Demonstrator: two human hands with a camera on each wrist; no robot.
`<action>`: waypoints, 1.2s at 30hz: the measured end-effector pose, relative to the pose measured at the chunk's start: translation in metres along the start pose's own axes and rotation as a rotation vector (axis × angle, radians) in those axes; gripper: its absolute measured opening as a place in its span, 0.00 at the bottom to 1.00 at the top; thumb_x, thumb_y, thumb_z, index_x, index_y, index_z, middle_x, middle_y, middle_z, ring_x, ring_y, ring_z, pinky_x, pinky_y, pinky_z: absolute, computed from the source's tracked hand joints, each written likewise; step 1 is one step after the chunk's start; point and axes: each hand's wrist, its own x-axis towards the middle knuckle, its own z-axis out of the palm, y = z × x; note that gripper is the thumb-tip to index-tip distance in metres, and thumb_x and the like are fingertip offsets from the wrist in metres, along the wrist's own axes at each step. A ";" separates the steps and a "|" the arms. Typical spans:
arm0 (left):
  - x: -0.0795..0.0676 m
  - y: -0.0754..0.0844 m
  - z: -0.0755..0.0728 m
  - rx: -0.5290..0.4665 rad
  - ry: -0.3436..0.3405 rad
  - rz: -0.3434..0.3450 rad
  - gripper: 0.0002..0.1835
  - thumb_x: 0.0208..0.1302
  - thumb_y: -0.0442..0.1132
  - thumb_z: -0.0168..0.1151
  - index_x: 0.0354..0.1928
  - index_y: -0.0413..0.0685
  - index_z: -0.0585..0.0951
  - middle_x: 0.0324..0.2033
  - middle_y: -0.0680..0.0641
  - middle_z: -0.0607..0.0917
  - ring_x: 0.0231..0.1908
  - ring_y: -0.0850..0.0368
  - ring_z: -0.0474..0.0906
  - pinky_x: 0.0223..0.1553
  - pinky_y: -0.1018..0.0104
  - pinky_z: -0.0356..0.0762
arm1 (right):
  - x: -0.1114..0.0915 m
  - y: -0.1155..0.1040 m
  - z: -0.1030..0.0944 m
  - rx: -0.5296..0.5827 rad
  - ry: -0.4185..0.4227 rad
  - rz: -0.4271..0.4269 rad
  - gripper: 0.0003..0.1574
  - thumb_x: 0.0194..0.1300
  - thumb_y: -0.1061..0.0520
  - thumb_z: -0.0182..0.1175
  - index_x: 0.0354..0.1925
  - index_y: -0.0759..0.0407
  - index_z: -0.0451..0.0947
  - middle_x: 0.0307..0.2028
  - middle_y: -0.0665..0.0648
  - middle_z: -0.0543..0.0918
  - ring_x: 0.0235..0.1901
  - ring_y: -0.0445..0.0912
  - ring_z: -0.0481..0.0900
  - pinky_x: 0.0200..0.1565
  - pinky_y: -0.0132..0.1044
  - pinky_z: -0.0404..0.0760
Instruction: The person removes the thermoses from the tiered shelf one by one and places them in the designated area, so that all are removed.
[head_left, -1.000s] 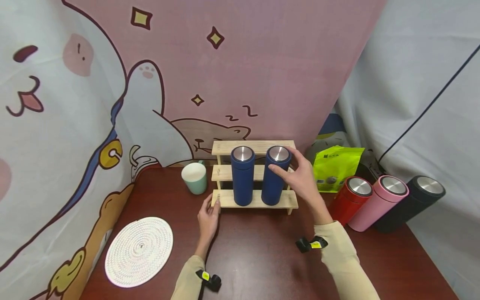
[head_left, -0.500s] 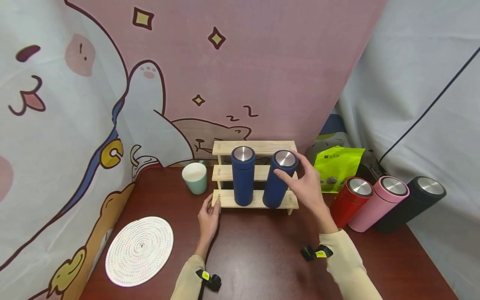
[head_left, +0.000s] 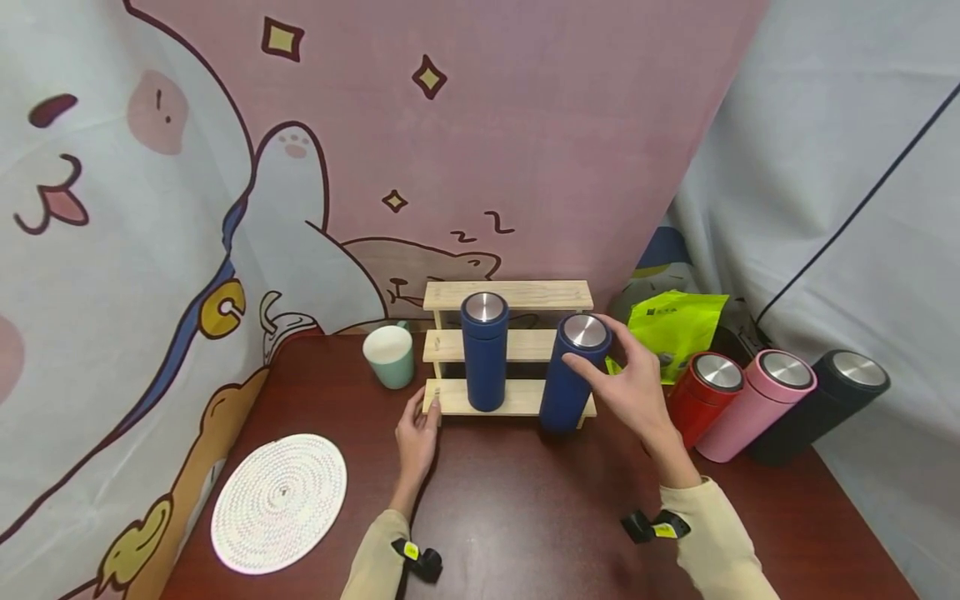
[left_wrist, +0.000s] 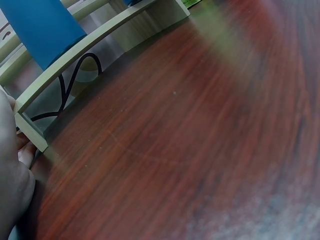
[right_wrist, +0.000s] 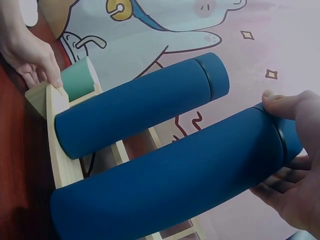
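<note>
Held bottle [head_left: 570,383], steel top [head_left: 587,331], head view only

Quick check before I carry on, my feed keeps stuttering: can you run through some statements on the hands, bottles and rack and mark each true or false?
1. The right hand grips a blue bottle by its upper part. True.
2. The left hand is on the left end of the wooden rack. True.
3. The other blue bottle lies on its side. False: that bottle stands upright on the lowest shelf.
4. The mug sits on the top shelf. False: the mug stands on the table, left of the rack.
5. The pink bottle stands between the red bottle and the black bottle. True.
</note>
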 end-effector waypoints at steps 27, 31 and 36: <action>0.009 -0.030 0.006 -0.010 0.017 -0.038 0.22 0.72 0.43 0.64 0.65 0.46 0.78 0.56 0.39 0.86 0.54 0.48 0.84 0.56 0.66 0.81 | -0.054 0.007 -0.055 -0.160 0.117 0.053 0.44 0.54 0.55 0.79 0.68 0.51 0.74 0.52 0.56 0.85 0.44 0.25 0.76 0.46 0.15 0.73; 0.003 -0.007 0.002 -0.010 0.002 -0.021 0.22 0.72 0.37 0.63 0.65 0.38 0.77 0.55 0.34 0.85 0.54 0.44 0.83 0.54 0.70 0.81 | -0.059 0.008 -0.061 -0.147 0.118 0.077 0.44 0.54 0.56 0.79 0.68 0.52 0.74 0.53 0.60 0.85 0.44 0.23 0.77 0.46 0.12 0.73; 0.000 0.000 -0.001 0.003 -0.012 -0.026 0.23 0.72 0.37 0.63 0.66 0.36 0.76 0.55 0.35 0.85 0.53 0.44 0.84 0.52 0.74 0.80 | -0.065 0.009 -0.067 -0.171 0.122 0.118 0.43 0.55 0.54 0.79 0.67 0.56 0.74 0.54 0.64 0.84 0.44 0.20 0.76 0.46 0.11 0.73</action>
